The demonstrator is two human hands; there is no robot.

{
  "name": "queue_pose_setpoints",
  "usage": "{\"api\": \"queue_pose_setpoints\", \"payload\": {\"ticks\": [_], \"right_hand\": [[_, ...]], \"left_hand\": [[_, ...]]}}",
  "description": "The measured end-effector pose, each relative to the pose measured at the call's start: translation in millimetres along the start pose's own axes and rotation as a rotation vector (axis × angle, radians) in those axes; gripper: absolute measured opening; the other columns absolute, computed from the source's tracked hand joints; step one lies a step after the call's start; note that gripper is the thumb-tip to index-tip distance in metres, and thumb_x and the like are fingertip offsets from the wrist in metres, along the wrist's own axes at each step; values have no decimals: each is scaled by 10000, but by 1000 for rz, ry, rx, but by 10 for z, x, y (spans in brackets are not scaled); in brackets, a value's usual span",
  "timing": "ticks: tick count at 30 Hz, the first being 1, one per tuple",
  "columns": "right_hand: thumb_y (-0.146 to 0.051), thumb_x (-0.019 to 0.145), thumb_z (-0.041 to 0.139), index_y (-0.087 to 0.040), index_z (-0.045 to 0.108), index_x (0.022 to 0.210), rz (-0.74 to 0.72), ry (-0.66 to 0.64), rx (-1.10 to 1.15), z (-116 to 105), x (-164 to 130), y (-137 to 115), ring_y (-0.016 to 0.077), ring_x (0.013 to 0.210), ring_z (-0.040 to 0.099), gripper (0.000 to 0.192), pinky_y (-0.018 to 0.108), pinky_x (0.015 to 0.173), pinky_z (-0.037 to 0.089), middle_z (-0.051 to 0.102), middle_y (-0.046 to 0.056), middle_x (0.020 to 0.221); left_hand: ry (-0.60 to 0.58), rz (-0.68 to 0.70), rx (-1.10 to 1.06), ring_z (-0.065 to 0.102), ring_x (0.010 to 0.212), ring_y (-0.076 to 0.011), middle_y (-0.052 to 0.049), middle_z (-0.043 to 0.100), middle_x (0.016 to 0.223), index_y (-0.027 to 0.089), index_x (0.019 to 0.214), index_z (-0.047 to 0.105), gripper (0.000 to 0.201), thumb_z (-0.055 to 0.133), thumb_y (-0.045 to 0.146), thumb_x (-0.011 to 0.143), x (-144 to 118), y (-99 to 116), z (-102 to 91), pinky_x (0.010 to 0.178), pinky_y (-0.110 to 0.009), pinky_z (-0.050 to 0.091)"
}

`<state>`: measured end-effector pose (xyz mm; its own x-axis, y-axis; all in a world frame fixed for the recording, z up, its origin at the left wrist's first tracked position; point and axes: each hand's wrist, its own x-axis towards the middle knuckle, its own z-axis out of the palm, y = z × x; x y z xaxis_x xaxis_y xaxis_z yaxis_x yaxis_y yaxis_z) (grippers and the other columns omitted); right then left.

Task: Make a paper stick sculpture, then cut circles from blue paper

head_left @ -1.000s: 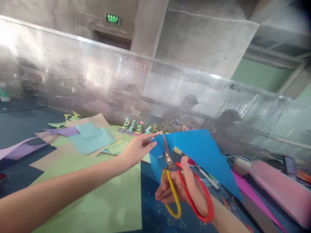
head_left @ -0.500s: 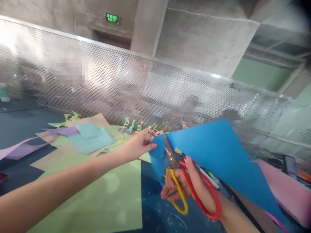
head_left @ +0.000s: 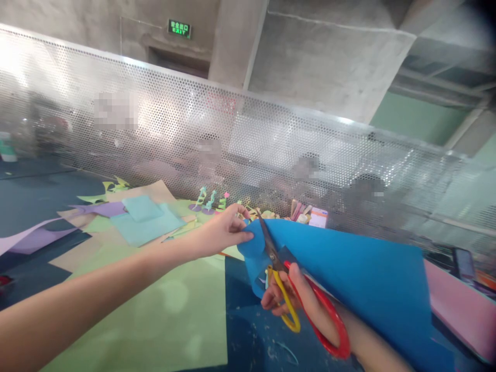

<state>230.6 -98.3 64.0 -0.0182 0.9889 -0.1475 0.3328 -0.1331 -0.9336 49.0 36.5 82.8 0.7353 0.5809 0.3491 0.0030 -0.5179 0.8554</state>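
A large sheet of blue paper [head_left: 360,274] is held up over the dark table, its left end curling down. My left hand [head_left: 232,227] pinches that left end between thumb and fingers. My right hand [head_left: 287,294] has its thumb and fingers through the handles of a pair of scissors [head_left: 274,256], one handle red and the other yellow. The blades lie across the blue paper just right of my left fingertips and look nearly closed, with a cut edge curving beside them. The lower blade is largely hidden by the paper.
Light green paper [head_left: 155,315] lies under my left arm. Pale blue sheets [head_left: 145,219] and purple paper [head_left: 42,240] are at the left. Small spiral paper figures [head_left: 201,199] stand by the perforated metal screen [head_left: 174,124]. Pink paper [head_left: 457,305] and a phone [head_left: 464,264] are at the right.
The blue sheet's right part has swung down and flattened, uncovering a white and orange item behind it. The scissor blades have come closer together. My left hand has barely moved.
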Motion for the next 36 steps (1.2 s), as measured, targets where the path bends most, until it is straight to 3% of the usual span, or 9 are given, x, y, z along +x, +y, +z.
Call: {"api": "queue_pose_setpoints", "payload": {"ticks": [14, 21, 28, 36], "right_hand": [[-782, 715, 264, -169, 501, 653, -37, 17, -115, -12, -76, -106, 260, 842, 636, 661, 383, 759, 491, 654, 147, 853], [-824, 656, 303, -176, 608, 761, -7, -2, -7, -38, -82, -65, 269, 942, 630, 723, 377, 855, 469, 677, 129, 931], [-833, 668, 208, -184, 537, 665, -18, 16, -90, -49, -26, 12, 276, 899, 640, 727, 388, 796, 493, 685, 129, 908], [-827, 659, 281, -160, 567, 696, 3, -18, 25, -17, -49, -33, 269, 886, 642, 726, 375, 816, 476, 669, 151, 881]], "left_hand": [[-17, 7, 9, 445, 587, -97, 66, 480, 636, 214, 1022, 408, 275, 559, 279, 803, -16, 94, -13, 537, -212, 339], [-13, 14, -3, 445, 593, -93, 68, 481, 642, 217, 1016, 401, 265, 556, 267, 807, -21, 105, -15, 552, -214, 343], [-11, 23, 6, 451, 589, -101, 64, 474, 637, 214, 1029, 402, 284, 556, 283, 802, -15, 82, 2, 542, -220, 342], [-22, 29, 14, 484, 613, -108, 57, 499, 658, 214, 1050, 396, 311, 560, 300, 801, -16, 76, -5, 550, -223, 348]]}}
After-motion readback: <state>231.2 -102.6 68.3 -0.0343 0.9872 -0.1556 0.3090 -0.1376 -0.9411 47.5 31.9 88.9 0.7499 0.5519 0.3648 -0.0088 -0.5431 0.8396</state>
